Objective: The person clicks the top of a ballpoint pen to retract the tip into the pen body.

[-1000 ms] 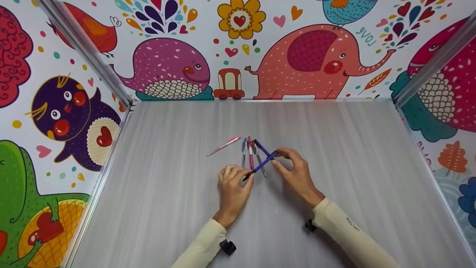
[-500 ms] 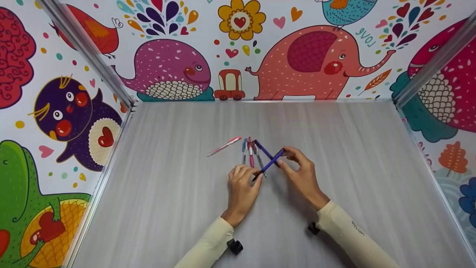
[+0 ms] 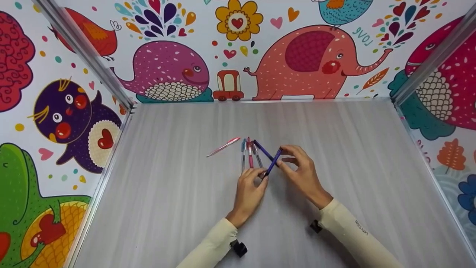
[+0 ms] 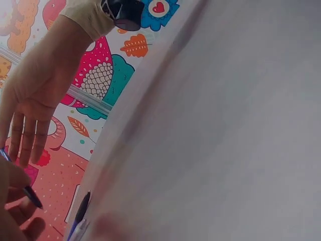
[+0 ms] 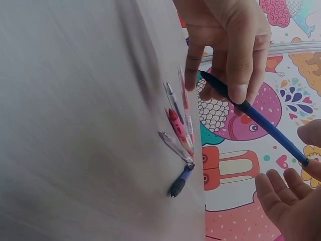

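A blue pen (image 3: 274, 162) with a black grip is held above the table between both hands, slanting up to the right. My left hand (image 3: 248, 195) pinches its black grip end; in the right wrist view the left thumb lies on that grip (image 5: 220, 88). At the pen's other end, my right hand (image 3: 305, 176) holds it by the fingertips. A second blue pen (image 3: 262, 149) lies on the table behind the held one, partly hidden by it. Beside it lie a grey clear pen (image 3: 257, 153), a pinkish-red pen (image 3: 250, 154) and a blue-capped clear pen (image 3: 243, 153).
Apart from the cluster, a pink clear pen (image 3: 223, 147) lies slantwise to the left. The grey wood-grain table (image 3: 167, 208) meets cartoon-printed walls (image 3: 238, 56) at the back and sides, with metal rails (image 3: 100, 70) at the corners.
Both hands have shifted to the right with the blue pen, the left one more. The pen now stands at a steeper slant in the head view. The pens on the table have stayed put.
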### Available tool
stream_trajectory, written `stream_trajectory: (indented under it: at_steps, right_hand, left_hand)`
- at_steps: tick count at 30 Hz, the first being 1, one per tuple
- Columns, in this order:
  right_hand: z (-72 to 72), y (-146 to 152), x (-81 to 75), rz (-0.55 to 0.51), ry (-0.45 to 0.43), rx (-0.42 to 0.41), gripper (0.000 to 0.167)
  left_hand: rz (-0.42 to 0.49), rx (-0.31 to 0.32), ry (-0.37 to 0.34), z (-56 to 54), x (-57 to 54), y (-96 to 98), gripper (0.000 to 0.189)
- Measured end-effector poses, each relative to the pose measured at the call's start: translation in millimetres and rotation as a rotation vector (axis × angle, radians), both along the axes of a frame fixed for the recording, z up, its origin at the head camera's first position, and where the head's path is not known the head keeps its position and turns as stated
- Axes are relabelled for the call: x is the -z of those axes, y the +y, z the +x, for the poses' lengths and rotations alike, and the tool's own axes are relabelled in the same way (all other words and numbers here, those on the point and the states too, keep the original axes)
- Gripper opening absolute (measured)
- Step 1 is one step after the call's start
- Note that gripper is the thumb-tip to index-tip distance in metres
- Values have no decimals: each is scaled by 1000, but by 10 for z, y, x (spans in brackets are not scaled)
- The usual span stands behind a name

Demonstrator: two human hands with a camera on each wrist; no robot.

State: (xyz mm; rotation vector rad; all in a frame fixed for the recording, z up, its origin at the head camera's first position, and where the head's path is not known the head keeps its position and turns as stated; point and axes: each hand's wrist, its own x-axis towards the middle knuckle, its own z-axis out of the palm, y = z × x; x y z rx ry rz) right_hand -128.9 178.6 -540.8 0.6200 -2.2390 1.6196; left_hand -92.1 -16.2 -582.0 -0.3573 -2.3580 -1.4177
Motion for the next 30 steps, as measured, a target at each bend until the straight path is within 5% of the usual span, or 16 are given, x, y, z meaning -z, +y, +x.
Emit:
stream_trajectory:
  at_steps: [12, 30]
  right_hand:
    - [-25, 105, -90, 43, -78, -86, 52]
    - [-8, 44, -133, 41, -172, -132, 59]
  left_hand:
    - [221, 142, -246, -10, -40, 71, 19]
    - [422, 273, -440, -15, -72, 53, 18]
